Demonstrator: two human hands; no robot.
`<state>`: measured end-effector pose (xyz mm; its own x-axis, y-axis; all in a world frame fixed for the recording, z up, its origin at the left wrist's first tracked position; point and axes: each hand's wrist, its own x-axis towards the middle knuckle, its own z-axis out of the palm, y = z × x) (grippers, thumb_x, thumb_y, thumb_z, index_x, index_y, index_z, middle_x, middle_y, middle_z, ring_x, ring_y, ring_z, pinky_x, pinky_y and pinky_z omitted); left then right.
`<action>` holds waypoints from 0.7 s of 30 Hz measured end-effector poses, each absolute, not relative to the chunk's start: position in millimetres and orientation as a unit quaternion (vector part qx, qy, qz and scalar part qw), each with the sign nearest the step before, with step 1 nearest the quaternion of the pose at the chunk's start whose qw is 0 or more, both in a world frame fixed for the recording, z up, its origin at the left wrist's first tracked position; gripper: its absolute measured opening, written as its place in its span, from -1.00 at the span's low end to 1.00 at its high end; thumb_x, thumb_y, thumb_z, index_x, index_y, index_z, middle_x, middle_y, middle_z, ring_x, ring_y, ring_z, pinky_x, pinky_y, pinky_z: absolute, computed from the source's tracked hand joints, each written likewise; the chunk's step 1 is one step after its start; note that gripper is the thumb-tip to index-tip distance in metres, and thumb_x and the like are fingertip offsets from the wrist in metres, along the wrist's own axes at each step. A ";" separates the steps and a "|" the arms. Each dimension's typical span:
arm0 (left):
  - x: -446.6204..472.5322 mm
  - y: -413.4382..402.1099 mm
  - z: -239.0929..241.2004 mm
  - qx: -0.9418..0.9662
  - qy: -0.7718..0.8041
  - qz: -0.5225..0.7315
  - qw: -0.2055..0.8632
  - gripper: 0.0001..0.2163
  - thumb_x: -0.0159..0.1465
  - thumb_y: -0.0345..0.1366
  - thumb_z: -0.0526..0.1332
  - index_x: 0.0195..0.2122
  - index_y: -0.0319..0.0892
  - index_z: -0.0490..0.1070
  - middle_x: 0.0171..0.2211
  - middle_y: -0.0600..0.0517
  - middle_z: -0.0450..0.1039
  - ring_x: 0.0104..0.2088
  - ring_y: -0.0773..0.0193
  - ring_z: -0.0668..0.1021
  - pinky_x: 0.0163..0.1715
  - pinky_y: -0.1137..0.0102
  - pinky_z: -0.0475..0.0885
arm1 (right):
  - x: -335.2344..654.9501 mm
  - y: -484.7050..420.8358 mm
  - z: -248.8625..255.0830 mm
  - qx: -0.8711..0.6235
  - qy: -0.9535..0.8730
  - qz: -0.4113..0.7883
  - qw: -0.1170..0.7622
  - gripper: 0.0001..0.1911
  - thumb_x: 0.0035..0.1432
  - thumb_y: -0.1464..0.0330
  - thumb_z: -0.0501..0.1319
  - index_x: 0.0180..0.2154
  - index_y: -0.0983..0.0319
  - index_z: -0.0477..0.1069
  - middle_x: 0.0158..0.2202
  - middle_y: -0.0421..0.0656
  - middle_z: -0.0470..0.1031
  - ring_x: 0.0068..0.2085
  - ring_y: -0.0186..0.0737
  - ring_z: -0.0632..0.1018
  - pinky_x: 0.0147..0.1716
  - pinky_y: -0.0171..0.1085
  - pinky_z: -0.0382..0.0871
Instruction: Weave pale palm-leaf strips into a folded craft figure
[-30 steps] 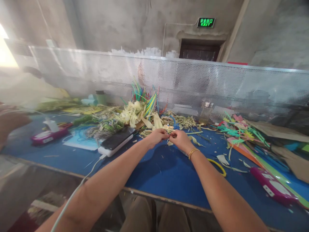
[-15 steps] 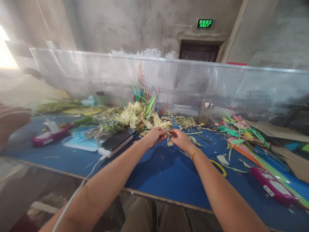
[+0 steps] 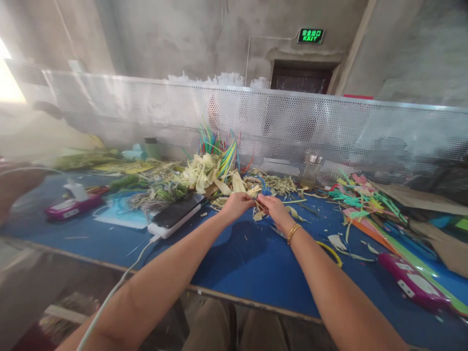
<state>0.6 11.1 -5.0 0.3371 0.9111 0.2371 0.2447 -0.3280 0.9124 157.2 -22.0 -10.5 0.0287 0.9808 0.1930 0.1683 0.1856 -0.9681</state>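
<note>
Blue surface carries husk pile on far side, probably for easy reach. Left hand and right hand nearly meet mid-scene, fingers of each pinched together, seemingly for fine control; anything clamped too small to tell. Pale husk piece just below.

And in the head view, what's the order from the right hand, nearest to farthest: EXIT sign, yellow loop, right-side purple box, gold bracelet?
1. Gold bracelet: on the right hand's wrist.
2. Yellow loop: rightward, partly hidden.
3. Purple box: farther right.
4. EXIT sign: high in the background.
</note>
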 end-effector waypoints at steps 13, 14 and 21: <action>-3.4 -1.2 0.5 0.813 0.404 0.374 0.189 -0.83 0.12 -0.20 0.21 -0.53 -0.13 0.48 -0.60 0.07 0.33 -0.55 0.32 0.32 -0.53 0.43 0.07 | 151.8 -17.6 -20.3 -0.480 -0.518 0.404 0.581 -0.62 -0.20 0.14 0.38 -0.36 0.24 0.45 -0.41 -0.18 0.48 -0.43 -0.33 0.42 -0.46 -0.34 0.25; -3.4 -0.1 0.1 0.817 0.393 0.381 0.181 -0.84 0.13 -0.21 0.21 -0.52 -0.13 0.48 -0.58 0.06 0.34 -0.53 0.31 0.33 -0.52 0.43 0.09 | 152.5 -17.4 -20.5 -0.481 -0.507 0.418 0.581 -0.62 -0.19 0.14 0.38 -0.36 0.24 0.44 -0.44 -0.19 0.47 -0.46 -0.34 0.40 -0.49 -0.34 0.24; -6.1 7.3 -0.7 0.829 0.351 0.407 0.157 -0.85 0.15 -0.21 0.23 -0.45 -0.15 0.50 -0.44 0.02 0.38 -0.39 0.27 0.40 -0.38 0.44 0.22 | 161.5 -15.3 -20.2 -0.466 -0.456 0.517 0.555 -0.70 -0.19 0.21 0.41 -0.49 0.23 0.39 -0.61 -0.29 0.33 -0.58 -0.43 0.31 -0.53 -0.34 0.26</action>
